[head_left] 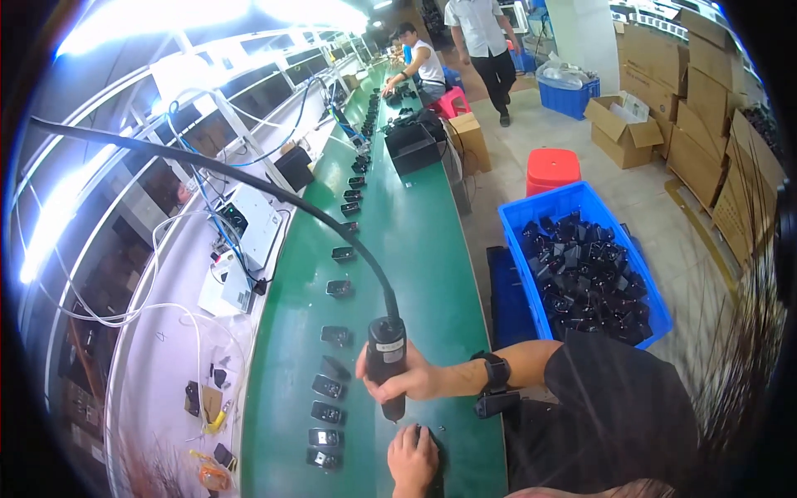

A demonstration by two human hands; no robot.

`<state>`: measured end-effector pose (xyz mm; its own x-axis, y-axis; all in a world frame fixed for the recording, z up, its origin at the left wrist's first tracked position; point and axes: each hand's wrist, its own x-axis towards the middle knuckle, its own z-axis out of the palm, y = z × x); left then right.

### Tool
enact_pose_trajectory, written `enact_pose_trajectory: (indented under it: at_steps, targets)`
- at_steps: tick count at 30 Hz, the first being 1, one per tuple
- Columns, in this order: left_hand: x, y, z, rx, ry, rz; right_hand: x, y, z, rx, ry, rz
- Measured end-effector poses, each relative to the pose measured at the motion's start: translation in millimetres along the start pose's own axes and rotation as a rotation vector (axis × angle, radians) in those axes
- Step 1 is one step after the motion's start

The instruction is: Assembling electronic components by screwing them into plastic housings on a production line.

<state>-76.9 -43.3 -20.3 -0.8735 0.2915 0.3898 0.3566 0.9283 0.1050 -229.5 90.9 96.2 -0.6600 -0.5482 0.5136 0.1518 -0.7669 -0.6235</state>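
Note:
My right hand (400, 375) is wrapped round a black electric screwdriver (387, 347), held upright with its thick cable rising from the top. The screwdriver's tip points down just above my left hand (413, 458). That hand rests on the green bench (432, 274) with its fingers curled over a small black part, mostly hidden beneath them. To the left of both hands, a row of small black plastic housings (325, 412) runs along the bench into the distance. My right wrist wears a black strap with a box-like device (496, 404).
A blue crate (568, 189) full of black parts stands right of the bench, beside a red stool (553, 169). A black bin (413, 151) sits farther along the bench. White equipment (228, 284) lines the left shelf. Cardboard boxes (623, 137) and two people (486, 33) are beyond.

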Motion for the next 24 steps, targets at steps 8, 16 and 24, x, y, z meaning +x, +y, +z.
enact_pose_trajectory:
  at_steps: [8,16,24]
  targets:
    - [-16,-8,28,0.191,0.191,-0.03,3,9,-2,-0.007,-0.045,0.008]
    - [0,-11,0,0.681,0.092,0.509,-8,22,9,-0.082,-0.034,0.036]
    - [-26,-29,41,0.421,0.496,0.353,-3,35,14,-0.026,-0.076,0.062]
